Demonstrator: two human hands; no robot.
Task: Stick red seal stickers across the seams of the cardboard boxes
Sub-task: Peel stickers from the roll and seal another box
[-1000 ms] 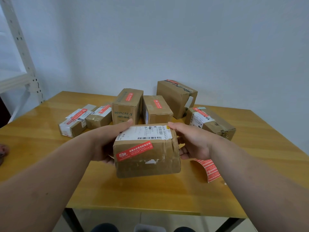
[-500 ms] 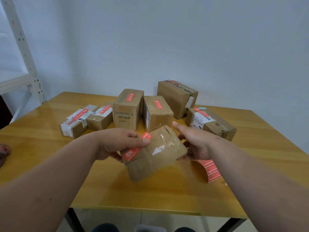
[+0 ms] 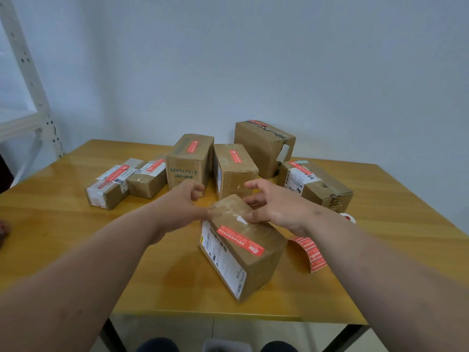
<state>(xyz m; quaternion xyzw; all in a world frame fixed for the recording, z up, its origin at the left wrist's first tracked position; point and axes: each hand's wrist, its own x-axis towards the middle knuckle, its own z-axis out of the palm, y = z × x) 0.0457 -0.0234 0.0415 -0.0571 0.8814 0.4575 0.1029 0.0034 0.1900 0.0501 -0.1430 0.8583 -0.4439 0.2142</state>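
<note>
**Both hands at the far end of a sealed box**

Right hand (image 3: 272,208) lies over the far top end of the near cardboard box (image 3: 250,246), thumb and palm touching its taped top while the fingers reach loosely forward past the far edge, curled round nothing. Left hand (image 3: 182,204) is at the box's far left corner; it is blurred, its fingers loosely bent, and it touches the corner at most with a fingertip, so whether it has any grip cannot be told.

That box rests on the yellow wooden tabletop (image 3: 63,224), turned at an angle to the front edge. A red seal sticker (image 3: 240,240) runs slantwise along its top, lying flat. A white shipping label (image 3: 223,260) covers the side facing left and toward the camera.

Just right of the box, a curled strip of red stickers (image 3: 311,252) lies on the tabletop, near the right wrist. A small white and red object (image 3: 347,217) sits farther right, partly hidden by the forearm; what it is cannot be told.

Six more boxes stand in a loose row behind the hands, each with a red sticker on top. From the left: a long flat box (image 3: 109,186), a small box (image 3: 147,180) touching it, an upright box printed HYNAUT (image 3: 187,163), a plain box (image 3: 234,171), a larger tilted box (image 3: 264,148) at the back, and a low box with a white label (image 3: 314,185) at the right.
</note>
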